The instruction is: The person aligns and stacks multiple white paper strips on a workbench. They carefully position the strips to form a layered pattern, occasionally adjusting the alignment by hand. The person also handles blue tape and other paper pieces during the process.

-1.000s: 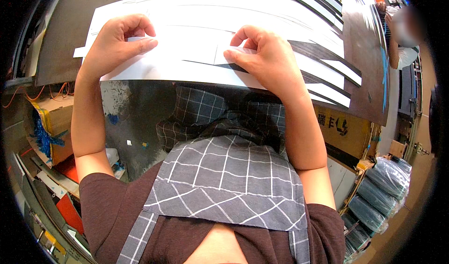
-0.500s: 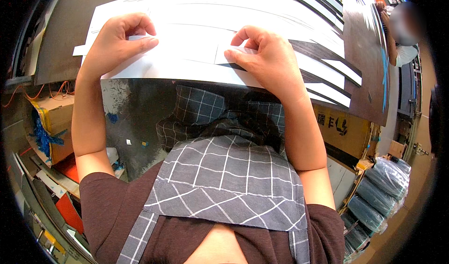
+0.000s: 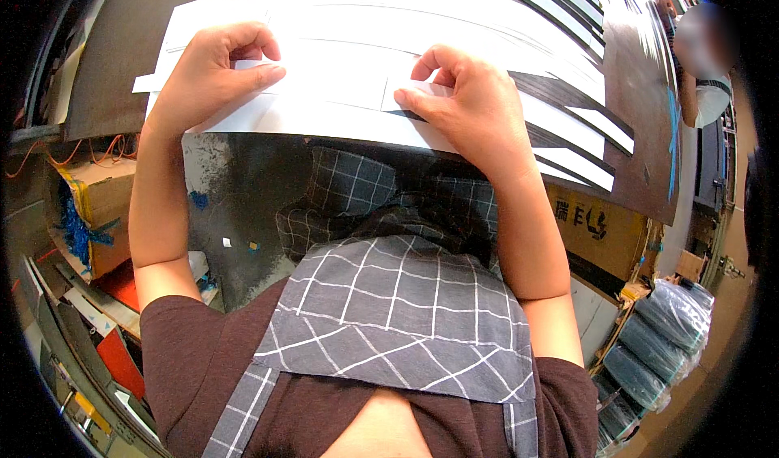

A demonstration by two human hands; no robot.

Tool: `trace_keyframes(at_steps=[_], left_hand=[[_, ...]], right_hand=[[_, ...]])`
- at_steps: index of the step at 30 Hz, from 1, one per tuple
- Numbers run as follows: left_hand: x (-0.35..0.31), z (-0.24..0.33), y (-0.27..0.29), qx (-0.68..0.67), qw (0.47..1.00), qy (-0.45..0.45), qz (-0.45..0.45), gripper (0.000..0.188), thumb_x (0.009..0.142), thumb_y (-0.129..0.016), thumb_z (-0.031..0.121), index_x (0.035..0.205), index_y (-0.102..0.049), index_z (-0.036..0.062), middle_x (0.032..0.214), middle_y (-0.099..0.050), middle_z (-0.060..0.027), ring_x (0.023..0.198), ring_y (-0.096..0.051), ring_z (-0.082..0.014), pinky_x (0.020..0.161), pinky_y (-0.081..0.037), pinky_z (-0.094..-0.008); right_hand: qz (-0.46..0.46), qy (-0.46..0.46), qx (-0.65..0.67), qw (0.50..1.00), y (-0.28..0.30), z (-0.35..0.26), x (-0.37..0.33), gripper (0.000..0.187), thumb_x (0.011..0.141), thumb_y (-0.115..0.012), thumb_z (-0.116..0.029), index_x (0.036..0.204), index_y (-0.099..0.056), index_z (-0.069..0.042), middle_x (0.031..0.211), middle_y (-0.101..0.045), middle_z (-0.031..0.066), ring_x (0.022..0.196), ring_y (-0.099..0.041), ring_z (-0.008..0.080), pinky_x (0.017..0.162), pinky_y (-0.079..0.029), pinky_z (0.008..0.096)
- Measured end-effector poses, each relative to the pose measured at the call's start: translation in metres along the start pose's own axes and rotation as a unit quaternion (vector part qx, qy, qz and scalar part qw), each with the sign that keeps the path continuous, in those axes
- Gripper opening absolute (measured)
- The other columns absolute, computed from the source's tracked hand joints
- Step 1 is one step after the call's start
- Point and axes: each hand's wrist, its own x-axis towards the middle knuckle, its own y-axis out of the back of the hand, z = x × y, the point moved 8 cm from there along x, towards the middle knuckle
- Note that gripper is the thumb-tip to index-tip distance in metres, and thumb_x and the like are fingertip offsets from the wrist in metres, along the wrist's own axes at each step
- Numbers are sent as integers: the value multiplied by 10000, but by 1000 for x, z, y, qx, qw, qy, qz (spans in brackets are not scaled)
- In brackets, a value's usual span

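Both my hands hover at the near edge of a tabletop spread with white sheets and strips [image 3: 341, 24], washed out by glare. At the left, my left hand [image 3: 215, 77] is closed, its thumb and curled fingers pinching a white sheet [image 3: 324, 115]. My right hand [image 3: 475, 105] is closed in a similar pinch on the sheet's right part, thumb toward the middle. A thin seam line runs across the white surface just left of the right thumb. Glare hides exactly where the held sheet ends.
White and black strips [image 3: 568, 146] fan out at the right over a dark board [image 3: 641, 133]. Another person [image 3: 706, 77] is at the far right. A cardboard box [image 3: 101, 215] with blue scraps stands at lower left, plastic-wrapped rolls [image 3: 661, 340] at lower right.
The view has shifted slightly, so the table and hands appear a little further right. My hands keep the same pinch; the other person's arm has moved a little.
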Motion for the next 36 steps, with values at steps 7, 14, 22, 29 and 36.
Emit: trace_keyframes(at_steps=[7,14,22,29,36], left_hand=[[-2,3,1,53,998,-3,23,122,832,-754,80,887,-652,43,819,-584,38,761,-476,-50,682,-401,-229],[-5,22,3,118,991,-27,50,141,820,-766,90,885,-653,38,765,-557,50,652,-414,-32,561,-343,-215],[-4,16,5,93,994,-26,40,160,819,-770,98,889,-647,23,764,-560,43,680,-438,-36,584,-361,-221],[-9,51,6,247,951,-149,110,177,795,-729,41,966,-682,32,923,-627,-49,803,-578,-171,705,-485,-308],[-18,89,-57,254,925,-281,21,468,727,-668,-52,1134,-744,165,960,-593,-59,861,-605,-253,751,-537,-370]], right_hand=[[3,11,-1,1000,0,-1,0,322,788,-791,-367,957,-721,-102,786,-708,99,759,-696,248,716,-535,381],[-4,7,-11,1000,-3,1,1,314,792,-763,-384,956,-717,-120,795,-729,117,793,-719,302,753,-544,425],[4,13,-13,1000,-2,-3,1,307,795,-758,-382,948,-719,-118,790,-729,123,797,-723,309,760,-550,423],[32,40,-18,999,-2,-3,0,312,788,-812,-351,918,-719,-82,699,-651,55,652,-641,156,607,-511,306],[28,29,-17,999,-2,-2,1,343,769,-815,-353,932,-713,-69,712,-665,84,665,-662,203,652,-523,328]])
